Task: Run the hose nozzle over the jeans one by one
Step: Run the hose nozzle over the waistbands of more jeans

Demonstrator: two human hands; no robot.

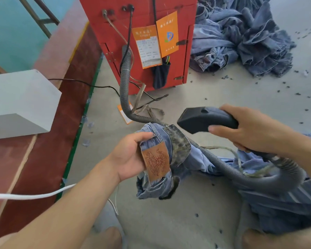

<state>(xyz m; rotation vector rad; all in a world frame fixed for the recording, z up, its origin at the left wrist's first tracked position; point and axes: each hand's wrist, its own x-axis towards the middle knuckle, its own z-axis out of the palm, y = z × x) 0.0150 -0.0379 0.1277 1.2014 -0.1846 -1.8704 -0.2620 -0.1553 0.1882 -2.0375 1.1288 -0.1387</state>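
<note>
My left hand (127, 155) grips the waistband of a pair of blue jeans (169, 169), brown leather patch (155, 161) facing up, held above the floor. The rest of the jeans trails down to the lower right. My right hand (251, 130) holds the black hose nozzle (203, 119) by its handle, its wide mouth pointing left, just above and right of the waistband and not touching it. The grey ribbed hose (126, 83) runs from the nozzle, loops under my right forearm, crosses the jeans and climbs to the red machine.
A red machine cabinet (142, 42) with orange tags stands ahead. A heap of blue jeans (241, 36) lies behind it at the right. A white box (20, 103) sits on a red platform at the left. Lint bits dot the grey floor. A white cord (34, 194) crosses the lower left.
</note>
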